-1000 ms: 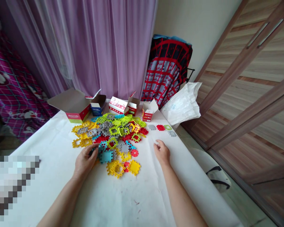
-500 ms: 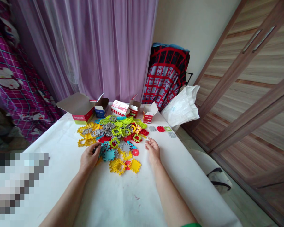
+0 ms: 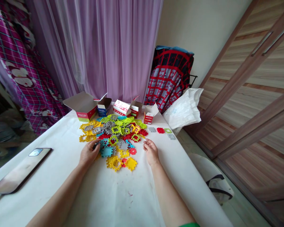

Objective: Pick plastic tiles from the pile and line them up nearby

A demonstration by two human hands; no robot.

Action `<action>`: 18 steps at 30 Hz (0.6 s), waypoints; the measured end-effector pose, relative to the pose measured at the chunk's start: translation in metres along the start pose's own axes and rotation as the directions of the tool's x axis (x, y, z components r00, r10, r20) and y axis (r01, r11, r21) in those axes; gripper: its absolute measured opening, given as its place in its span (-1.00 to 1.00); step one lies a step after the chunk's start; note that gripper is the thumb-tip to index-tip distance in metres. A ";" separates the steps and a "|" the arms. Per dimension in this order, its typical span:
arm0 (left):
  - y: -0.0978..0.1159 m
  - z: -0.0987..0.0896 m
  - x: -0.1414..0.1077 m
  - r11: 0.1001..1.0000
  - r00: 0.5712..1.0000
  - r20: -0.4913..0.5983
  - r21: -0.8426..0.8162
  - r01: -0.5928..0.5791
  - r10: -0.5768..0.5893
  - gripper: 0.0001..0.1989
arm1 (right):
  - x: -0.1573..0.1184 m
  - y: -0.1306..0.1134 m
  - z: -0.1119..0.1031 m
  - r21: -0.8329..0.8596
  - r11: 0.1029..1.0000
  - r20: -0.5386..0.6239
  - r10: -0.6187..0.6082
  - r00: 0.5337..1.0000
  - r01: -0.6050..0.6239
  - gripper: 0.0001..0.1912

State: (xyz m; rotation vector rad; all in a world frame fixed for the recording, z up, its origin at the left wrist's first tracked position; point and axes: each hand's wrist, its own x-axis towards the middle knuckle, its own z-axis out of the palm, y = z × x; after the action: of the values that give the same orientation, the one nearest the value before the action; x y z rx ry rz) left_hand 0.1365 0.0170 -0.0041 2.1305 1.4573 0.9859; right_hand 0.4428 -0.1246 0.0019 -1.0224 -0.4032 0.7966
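Head view: open cardboard boxes (image 3: 84, 114) beyond plastic tiles (image 3: 113, 135), insides hidden.

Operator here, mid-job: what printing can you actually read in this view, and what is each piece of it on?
Nothing can be read for certain; every marking is too small or blurred:
Open cardboard box: red and green printed band, unreadable.
Blue-and-white box: unreadable.
White-and-pink box: unreadable.
Small red box: unreadable.
White plastic bag: faint blue print, blurred.
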 end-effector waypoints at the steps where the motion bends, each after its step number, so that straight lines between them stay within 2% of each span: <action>1: 0.000 0.000 0.000 1.000 1.000 0.000 0.012 -0.009 0.009 -0.51 | 0.000 -0.001 -0.001 0.000 1.000 0.015 0.012 1.000 -0.012 -0.47; 5: 0.002 0.001 -0.002 0.998 0.999 0.009 0.043 -0.037 0.036 -0.45 | 0.003 -0.005 -0.008 0.015 0.998 0.081 0.062 0.995 -0.063 -0.51; 11: 0.001 -0.002 -0.002 0.998 0.999 0.014 0.047 -0.049 0.049 -0.43 | 0.006 -0.006 -0.013 0.148 0.974 0.118 0.152 0.981 -0.169 -0.53; 18: 0.000 -0.004 -0.003 0.999 0.999 0.038 0.037 -0.027 0.025 -0.33 | 0.005 0.000 -0.013 0.190 0.966 0.115 0.154 0.981 -0.174 -0.62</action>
State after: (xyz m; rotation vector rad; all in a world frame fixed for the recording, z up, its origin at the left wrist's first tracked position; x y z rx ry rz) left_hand 0.1330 0.0137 -0.0022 2.1876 1.4445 0.9298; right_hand 0.4543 -0.1289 -0.0042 -0.8380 -0.3186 1.0195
